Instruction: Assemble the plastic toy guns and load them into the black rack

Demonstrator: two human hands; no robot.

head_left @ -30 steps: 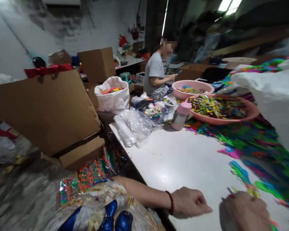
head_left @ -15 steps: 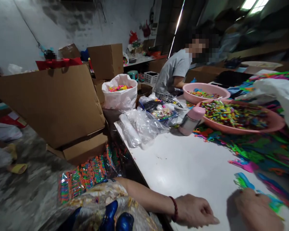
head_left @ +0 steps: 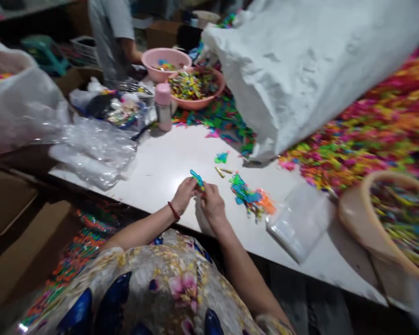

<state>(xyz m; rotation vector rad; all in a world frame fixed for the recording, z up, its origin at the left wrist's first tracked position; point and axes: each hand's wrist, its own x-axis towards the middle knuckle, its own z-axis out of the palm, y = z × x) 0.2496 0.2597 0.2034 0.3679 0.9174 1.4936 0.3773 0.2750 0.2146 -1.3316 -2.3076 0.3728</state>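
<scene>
Blue clip (head_left: 196,177) sits pinched between our left hand (head_left: 184,194) and right hand (head_left: 211,204), fingers of both closed on it, just above the white surface (head_left: 167,160), near a clip pile (head_left: 251,197).

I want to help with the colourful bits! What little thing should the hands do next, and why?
Probably set the small blue piece down by the little colourful pile on the white table. Both the left hand and the right hand pinch it together, and that pile lies just right of them, with a clear bag beside it.
</scene>
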